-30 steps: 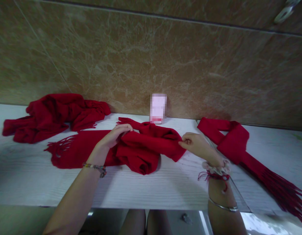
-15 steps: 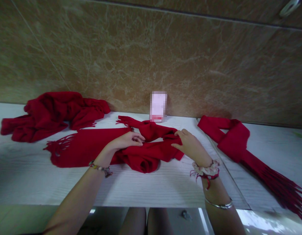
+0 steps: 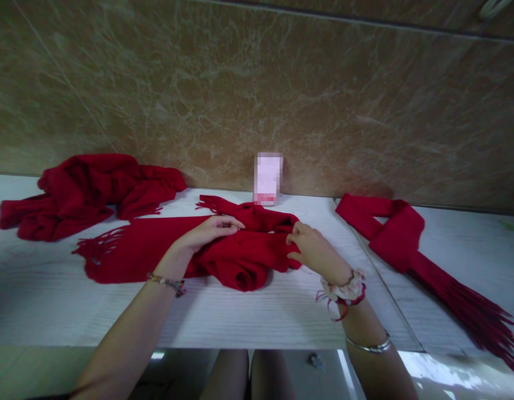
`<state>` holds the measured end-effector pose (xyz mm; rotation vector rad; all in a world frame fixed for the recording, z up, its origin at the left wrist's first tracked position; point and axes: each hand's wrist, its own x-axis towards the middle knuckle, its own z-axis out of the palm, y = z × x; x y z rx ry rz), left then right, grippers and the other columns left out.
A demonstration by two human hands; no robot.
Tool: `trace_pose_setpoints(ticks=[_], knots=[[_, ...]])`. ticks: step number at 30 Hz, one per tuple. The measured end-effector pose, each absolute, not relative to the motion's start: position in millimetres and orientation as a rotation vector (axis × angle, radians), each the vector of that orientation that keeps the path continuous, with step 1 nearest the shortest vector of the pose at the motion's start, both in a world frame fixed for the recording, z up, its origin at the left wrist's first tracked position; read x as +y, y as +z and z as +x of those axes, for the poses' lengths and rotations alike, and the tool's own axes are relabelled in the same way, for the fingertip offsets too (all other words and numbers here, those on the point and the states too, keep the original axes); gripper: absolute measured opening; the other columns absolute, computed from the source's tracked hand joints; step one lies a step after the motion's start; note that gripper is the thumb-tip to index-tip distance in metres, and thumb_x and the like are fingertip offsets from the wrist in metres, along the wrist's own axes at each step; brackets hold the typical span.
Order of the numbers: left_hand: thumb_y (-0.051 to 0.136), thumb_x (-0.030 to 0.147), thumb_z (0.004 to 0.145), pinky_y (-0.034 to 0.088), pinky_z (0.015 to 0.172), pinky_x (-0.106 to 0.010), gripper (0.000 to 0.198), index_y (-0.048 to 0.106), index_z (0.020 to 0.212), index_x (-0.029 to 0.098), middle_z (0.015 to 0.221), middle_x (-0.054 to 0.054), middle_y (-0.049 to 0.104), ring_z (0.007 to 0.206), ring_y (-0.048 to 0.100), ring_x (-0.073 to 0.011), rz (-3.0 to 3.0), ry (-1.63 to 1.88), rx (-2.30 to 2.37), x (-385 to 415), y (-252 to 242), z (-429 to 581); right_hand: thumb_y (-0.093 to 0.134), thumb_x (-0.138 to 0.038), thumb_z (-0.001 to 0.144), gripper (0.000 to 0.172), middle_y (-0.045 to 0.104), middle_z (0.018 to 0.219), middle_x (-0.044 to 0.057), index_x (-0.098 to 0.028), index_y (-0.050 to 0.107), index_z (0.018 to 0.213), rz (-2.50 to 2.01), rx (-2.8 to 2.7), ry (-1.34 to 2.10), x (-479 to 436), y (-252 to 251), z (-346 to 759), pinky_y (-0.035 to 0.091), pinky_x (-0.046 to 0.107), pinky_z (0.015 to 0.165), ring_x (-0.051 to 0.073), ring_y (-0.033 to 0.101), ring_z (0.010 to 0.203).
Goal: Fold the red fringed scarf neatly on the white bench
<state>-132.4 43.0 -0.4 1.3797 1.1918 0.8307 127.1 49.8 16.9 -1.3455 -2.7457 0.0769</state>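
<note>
A red fringed scarf point(image 3: 152, 250) lies in front of me, spread flat on its left side and bunched into loose folds on its right. My left hand point(image 3: 217, 229) is at the scarf's upper middle, its fingers and thumb closed on the cloth. At the right end of the folds, my right hand point(image 3: 310, 247) grips the cloth with bent fingers. A narrower fringed part of red cloth runs behind the hands toward the upper left; whether it is one piece with the rest I cannot tell.
A crumpled red scarf point(image 3: 90, 191) lies at the back left. On the right, a looped red scarf point(image 3: 400, 239) trails long fringe toward the front edge. A blurred pinkish card or box point(image 3: 268, 178) leans on the brown marbled wall point(image 3: 223, 89). All rest on a white wood-grain table point(image 3: 223, 325).
My right hand has moved slightly left, drawing the right end of the folds in. My left hand has shifted a little up and left, its fingers now straighter.
</note>
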Motion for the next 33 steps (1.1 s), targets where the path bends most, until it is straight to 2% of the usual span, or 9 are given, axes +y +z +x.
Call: trace_pose_setpoints(ticks=[3, 7, 9, 12, 14, 19, 23, 30, 33], knots=[[0.068, 0.036, 0.058, 0.04, 0.08, -0.031, 0.031, 0.066, 0.083, 0.017, 0.085, -0.002, 0.064, 0.081, 0.057, -0.0163, 1.299, 0.869, 1.195, 44.5, -1.2, -132.2, 0.065, -0.023, 0.072, 0.015, 0.054, 0.09, 0.008, -0.015, 0.066, 0.084, -1.293, -2.782, 0.103, 48.5, 16.0, 125.7, 0.043, 0.031, 0.076, 0.018, 0.053, 0.082], [0.069, 0.035, 0.057, 0.04, 0.081, -0.031, 0.031, 0.068, 0.083, 0.018, 0.085, -0.001, 0.065, 0.081, 0.057, -0.0164, 1.282, 0.783, 1.202, 44.9, -0.6, -130.7, 0.065, -0.039, 0.071, 0.036, 0.055, 0.093, 0.009, -0.013, 0.063, 0.095, -1.188, -2.763, 0.216, 43.8, 14.8, 120.8, 0.044, 0.032, 0.077, 0.019, 0.053, 0.083], [0.069, 0.035, 0.057, 0.04, 0.082, -0.031, 0.03, 0.068, 0.083, 0.018, 0.088, -0.002, 0.065, 0.083, 0.057, -0.0172, 1.297, 0.714, 1.211, 44.6, -0.3, -130.6, 0.065, -0.036, 0.071, 0.03, 0.055, 0.091, 0.009, -0.013, 0.064, 0.089, -1.2, -2.794, 0.15, 41.2, 14.2, 117.2, 0.043, 0.032, 0.076, 0.019, 0.053, 0.083], [0.069, 0.035, 0.057, 0.039, 0.085, -0.031, 0.029, 0.069, 0.081, 0.018, 0.089, -0.002, 0.067, 0.086, 0.058, -0.0185, 1.296, 0.674, 1.21, 44.5, -0.4, -131.8, 0.059, -0.019, 0.076, 0.008, 0.057, 0.085, 0.008, -0.014, 0.065, 0.076, -1.238, -2.846, 0.04, 39.8, 15.3, 114.9, 0.042, 0.029, 0.073, 0.017, 0.053, 0.078], [0.069, 0.035, 0.056, 0.039, 0.086, -0.031, 0.029, 0.07, 0.08, 0.018, 0.089, -0.002, 0.067, 0.087, 0.058, -0.0192, 1.279, 0.696, 1.206, 44.6, -0.6, -132.8, 0.054, -0.015, 0.078, 0.01, 0.057, 0.083, 0.007, -0.014, 0.064, 0.074, -1.236, -2.848, 0.072, 40.2, 17.0, 116.0, 0.042, 0.027, 0.072, 0.015, 0.053, 0.075], [0.07, 0.034, 0.055, 0.038, 0.086, -0.031, 0.029, 0.07, 0.08, 0.019, 0.089, -0.001, 0.067, 0.085, 0.057, -0.0181, 1.255, 0.783, 1.18, 45.1, -1.2, -132.6, 0.061, -0.033, 0.075, 0.023, 0.059, 0.091, 0.009, -0.013, 0.064, 0.086, -1.269, -2.851, 0.132, 37.7, 15.1, 113.6, 0.043, 0.03, 0.074, 0.02, 0.055, 0.084], [0.071, 0.032, 0.055, 0.038, 0.084, -0.03, 0.027, 0.069, 0.079, 0.019, 0.087, -0.001, 0.066, 0.083, 0.057, -0.0165, 1.225, 0.901, 1.173, 48.2, -4.4, -134.0, 0.055, -0.017, 0.078, 0.011, 0.06, 0.09, 0.009, -0.014, 0.066, 0.078, -1.263, -2.941, 0.032, 34.5, 12.8, 104.9, 0.041, 0.028, 0.075, 0.019, 0.056, 0.086], [0.071, 0.03, 0.056, 0.04, 0.076, -0.027, 0.03, 0.065, 0.083, 0.018, 0.079, -0.001, 0.065, 0.077, 0.057, -0.0151, 1.084, 1.11, 1.099, 48.4, -4.1, -145.7, 0.058, -0.02, 0.078, 0.011, 0.058, 0.079, 0.003, -0.014, 0.063, 0.07, -1.148, -2.799, 0.347, 40.3, 34.5, 123.2, 0.04, 0.024, 0.065, 0.013, 0.054, 0.072], [0.07, 0.03, 0.058, 0.04, 0.073, -0.025, 0.026, 0.065, 0.081, 0.018, 0.081, -0.001, 0.064, 0.077, 0.056, -0.0149, 1.165, 1.05, 1.057, 40.4, 5.0, -148.1, 0.063, -0.019, 0.075, 0.008, 0.057, 0.072, 0.0, -0.015, 0.063, 0.067, -1.044, -2.741, 0.539, 41.7, 42.5, 134.8, 0.039, 0.022, 0.062, 0.011, 0.053, 0.067]])
